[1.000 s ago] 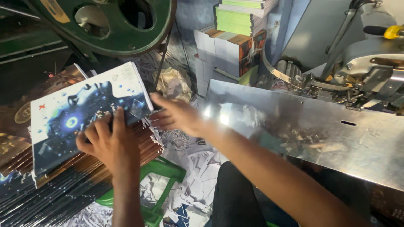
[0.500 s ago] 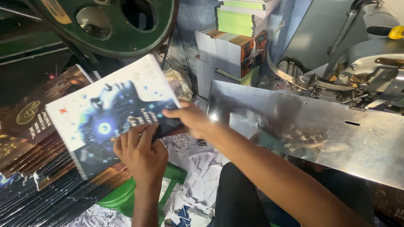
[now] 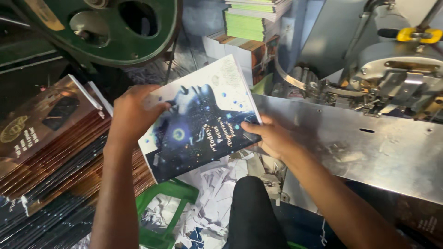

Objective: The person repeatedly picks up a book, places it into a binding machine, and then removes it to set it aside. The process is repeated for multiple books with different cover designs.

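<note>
**Booklet held in both hands over the paper scraps**

Head view: A booklet (image 3: 203, 122) with a dark blue and white cover is held tilted in the air, between a stack (image 3: 50, 161) of dark booklets on the left and a metal plate (image 3: 360, 147) on the right. The left hand (image 3: 134, 115) is set on the booklet's left edge; its forearm is raised steeply from the bottom of the frame, the wrist bent forward and the back of the hand turned to the camera. Its fingers are curled over the edge and closed on the cover. The right hand (image 3: 272, 136) is placed at the booklet's right lower edge, the forearm stretched in from the lower right corner. Its thumb is laid on the cover and the remaining fingers are tucked beneath, so the booklet is pinched there. A green crate (image 3: 168, 203) filled with paper scraps (image 3: 217, 184) is seen below the booklet. A green wheel (image 3: 115, 27) is seen at the top left, a stitching machine (image 3: 397, 74) at the top right, and green-edged book piles (image 3: 254, 23) at the top centre.
</note>
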